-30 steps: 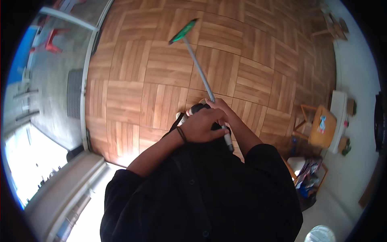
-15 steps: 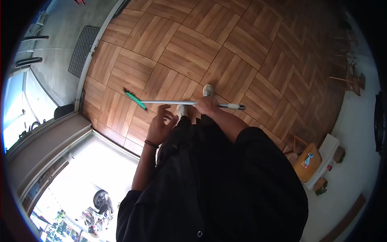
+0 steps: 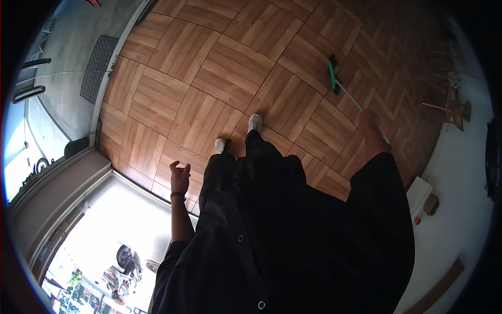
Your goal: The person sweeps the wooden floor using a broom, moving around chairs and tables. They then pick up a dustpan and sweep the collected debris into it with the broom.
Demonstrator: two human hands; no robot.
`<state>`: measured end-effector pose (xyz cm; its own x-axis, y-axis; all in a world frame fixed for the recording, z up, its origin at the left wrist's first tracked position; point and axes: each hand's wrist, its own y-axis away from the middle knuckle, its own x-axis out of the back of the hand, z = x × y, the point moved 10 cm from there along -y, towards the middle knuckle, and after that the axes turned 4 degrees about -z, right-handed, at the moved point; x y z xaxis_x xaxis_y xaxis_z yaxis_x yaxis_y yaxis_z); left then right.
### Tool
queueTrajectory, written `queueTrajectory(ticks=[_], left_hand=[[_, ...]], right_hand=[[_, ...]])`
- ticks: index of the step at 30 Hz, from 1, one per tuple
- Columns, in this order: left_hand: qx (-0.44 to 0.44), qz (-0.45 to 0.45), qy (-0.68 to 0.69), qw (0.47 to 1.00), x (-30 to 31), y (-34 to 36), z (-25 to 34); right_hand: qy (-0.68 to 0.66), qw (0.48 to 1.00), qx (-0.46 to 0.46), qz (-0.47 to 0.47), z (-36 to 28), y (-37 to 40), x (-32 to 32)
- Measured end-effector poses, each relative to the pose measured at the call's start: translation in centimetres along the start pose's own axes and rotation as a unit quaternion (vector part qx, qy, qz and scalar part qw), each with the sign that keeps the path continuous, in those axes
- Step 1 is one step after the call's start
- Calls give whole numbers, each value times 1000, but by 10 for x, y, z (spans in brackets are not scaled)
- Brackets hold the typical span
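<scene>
My right hand (image 3: 369, 122) is stretched out to the right and closed around the handle of a broom (image 3: 349, 96). The broom has a thin silver handle and a green head with dark bristles, which lies up and left of the hand over the wooden floor. Part of the handle shows again past my wrist. My left hand (image 3: 179, 177) hangs at my left side with nothing in it, its fingers loosely bent and apart. A dark band (image 3: 178, 196) circles that wrist.
Wood-patterned tiles (image 3: 230, 68) cover the floor under my light shoes (image 3: 254, 123). On the left are a door track, a dark mat (image 3: 98, 70) and a bright opening with a motorcycle (image 3: 124, 269) outside. Wooden furniture (image 3: 456, 111) and a white bench (image 3: 418, 193) stand along the right wall.
My right hand has swung the broom from in front of my feet far to the right. My left hand has moved left, away from the handle.
</scene>
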<state>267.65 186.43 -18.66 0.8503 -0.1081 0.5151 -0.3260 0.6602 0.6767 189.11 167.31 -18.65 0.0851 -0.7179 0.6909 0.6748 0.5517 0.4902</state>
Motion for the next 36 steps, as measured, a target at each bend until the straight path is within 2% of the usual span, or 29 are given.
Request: queueTrajectory(ticks=[3,4,6,7,8,10,12,15,16,18,19,20,23,25,27,28,29,30,31,32,33,34,35,36], left_hand=[[-22,-4,-9,1000,-8,7,22],[-20,3,1,1000,-8,9,24],[-10,5,14,1000,-8,8,22],[3,6,23,1000,-7,6,18],[16,8,30,999,-5,4,13],[10,8,25,1000,0,-3,14],[7,14,20,1000,10,-14,13],[6,21,14,1000,24,-31,16],[6,22,16,1000,32,-40,21],[9,23,21,999,50,-55,25],[12,27,25,999,61,-62,27],[16,31,29,999,72,-70,28],[22,59,37,997,118,-83,30],[43,75,74,994,142,-93,13],[70,76,90,991,159,-105,-9],[87,64,84,991,162,-112,-19],[103,53,78,990,164,-120,-30],[120,42,74,989,166,-128,-40],[129,26,66,989,168,-137,-46],[131,14,59,990,169,-144,-46],[132,2,51,990,172,-153,-43],[132,-10,43,990,175,-163,-39],[119,-12,42,992,179,-175,-32],[106,-16,42,993,183,-187,-25]], right_hand=[[7,997,76,-11,5,-17,40],[15,993,121,4,-14,-11,66],[26,980,196,27,-31,25,99],[10,980,200,-9,-48,56,117],[-6,978,204,-45,-77,89,129],[9,947,317,-49,-152,122,128],[8,920,383,-76,-238,167,125],[-34,887,439,-137,-334,219,118],[-12,860,505,-76,-383,243,115],[-29,841,540,-40,-463,292,114],[-57,846,529,-30,-495,311,115],[-43,839,540,-47,-517,342,129],[-18,868,487,-96,-577,355,119],[-21,881,457,-118,-582,348,129],[-12,898,422,-125,-561,318,137],[4,906,405,-121,-546,294,140],[0,927,344,-152,-526,243,113],[-35,941,304,-146,-493,218,122],[-8,949,275,-153,-459,200,135],[-11,959,244,-144,-427,149,118],[-7,971,196,-140,-391,161,162],[-11,984,155,-83,-354,97,139],[35,975,208,-73,-340,90,156],[92,979,173,-63,-322,64,160]])
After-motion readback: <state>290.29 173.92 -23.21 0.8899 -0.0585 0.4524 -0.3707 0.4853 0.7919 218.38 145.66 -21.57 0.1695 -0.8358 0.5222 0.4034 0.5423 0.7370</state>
